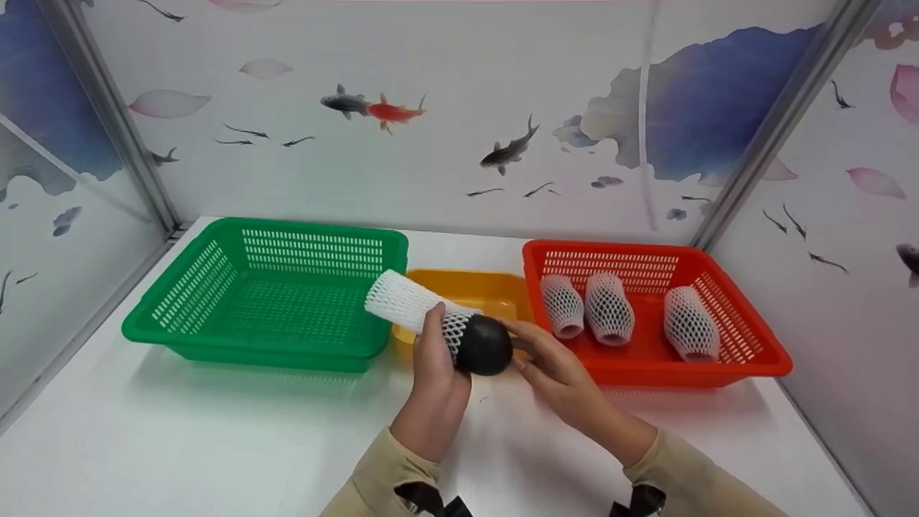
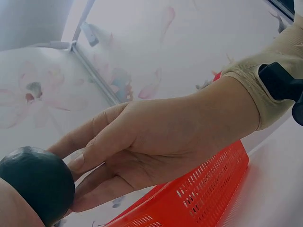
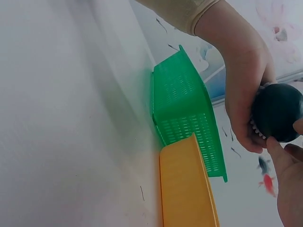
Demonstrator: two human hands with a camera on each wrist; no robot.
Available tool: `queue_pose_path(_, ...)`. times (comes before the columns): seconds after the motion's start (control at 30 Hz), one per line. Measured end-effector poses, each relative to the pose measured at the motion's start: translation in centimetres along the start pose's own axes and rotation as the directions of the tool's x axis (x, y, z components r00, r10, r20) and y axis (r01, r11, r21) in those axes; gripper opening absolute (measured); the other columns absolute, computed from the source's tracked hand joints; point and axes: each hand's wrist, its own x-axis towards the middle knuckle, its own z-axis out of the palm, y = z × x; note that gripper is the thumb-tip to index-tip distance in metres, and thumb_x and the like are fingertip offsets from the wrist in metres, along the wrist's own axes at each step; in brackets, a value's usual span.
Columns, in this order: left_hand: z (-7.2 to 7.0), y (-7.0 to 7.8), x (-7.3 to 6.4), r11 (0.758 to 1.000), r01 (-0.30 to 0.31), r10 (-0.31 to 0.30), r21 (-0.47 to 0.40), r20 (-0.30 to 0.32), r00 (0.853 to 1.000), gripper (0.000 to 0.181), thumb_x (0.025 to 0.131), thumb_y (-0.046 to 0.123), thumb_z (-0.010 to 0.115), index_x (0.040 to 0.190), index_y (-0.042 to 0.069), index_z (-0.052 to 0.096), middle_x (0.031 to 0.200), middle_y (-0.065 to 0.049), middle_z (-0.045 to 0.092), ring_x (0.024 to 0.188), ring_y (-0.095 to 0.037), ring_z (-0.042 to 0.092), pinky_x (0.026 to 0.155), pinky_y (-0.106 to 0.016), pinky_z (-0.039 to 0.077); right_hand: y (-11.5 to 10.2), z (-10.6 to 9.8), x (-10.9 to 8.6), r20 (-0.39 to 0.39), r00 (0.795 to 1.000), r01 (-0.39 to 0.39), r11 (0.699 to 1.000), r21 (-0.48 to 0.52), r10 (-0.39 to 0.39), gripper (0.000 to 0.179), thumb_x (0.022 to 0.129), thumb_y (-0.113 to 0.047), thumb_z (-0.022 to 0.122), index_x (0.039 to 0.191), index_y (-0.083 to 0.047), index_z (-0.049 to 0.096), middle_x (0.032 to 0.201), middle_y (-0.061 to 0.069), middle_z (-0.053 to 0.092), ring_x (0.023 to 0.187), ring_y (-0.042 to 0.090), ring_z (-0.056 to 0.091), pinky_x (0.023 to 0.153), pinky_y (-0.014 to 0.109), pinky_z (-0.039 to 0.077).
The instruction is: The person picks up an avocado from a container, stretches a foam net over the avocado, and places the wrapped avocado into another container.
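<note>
My left hand (image 1: 436,366) grips a white foam net sleeve (image 1: 403,300) around a dark, smooth, round-ended thing (image 1: 485,346). The sleeve's loose end sticks out toward the upper left, while the dark rounded end lies bare past the mesh. On that bare end rest the fingertips of my right hand (image 1: 556,370), fingers fairly straight. In the left wrist view, the right hand (image 2: 137,146) touches the side of the dark thing (image 2: 40,182). Seen from the right wrist, the left hand (image 3: 246,80) wraps behind the dark thing (image 3: 277,111), and a little netting shows at its edge.
A green basket (image 1: 266,352) stands at the left. Behind my hands sits a yellow container (image 1: 467,276), partly covered by them. At the right, a red basket (image 1: 675,373) holds several foam net sleeves (image 1: 609,309); their contents are unclear. Patterned walls (image 1: 431,179) enclose the white table (image 1: 237,431).
</note>
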Motion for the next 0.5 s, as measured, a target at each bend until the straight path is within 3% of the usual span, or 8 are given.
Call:
queue_pose_path(0.23,-0.20,0.28,-0.08,1.000,0.001,-0.001,0.013,0.005,1.000,0.057,0.098,0.025,0.055,0.147,0.014,0.029,0.141,-0.007,0.038,0.125,-0.031,0.040,0.103,-0.047,0.041,0.41,-0.02,0.10,0.025,1.000,0.003,1.000,0.011,-0.003,0.047,0.094,0.000,0.060,0.140,-0.005,0.050,0.138,0.010,0.051,0.123,0.026,0.053,0.096,0.035,0.047)
queue_pose_path(0.5,-0.34,0.16,-0.35,0.999,0.028,-0.029,0.025,0.067,0.997,0.058,0.096,0.023,0.060,0.145,0.014,0.030,0.140,-0.009,0.038,0.124,-0.030,0.040,0.106,-0.045,0.038,0.63,-0.60,0.59,0.025,0.995,-0.103,0.992,0.071,0.101,0.052,0.092,0.005,0.060,0.141,0.000,0.044,0.140,0.014,0.048,0.125,0.024,0.051,0.103,0.041,0.041)
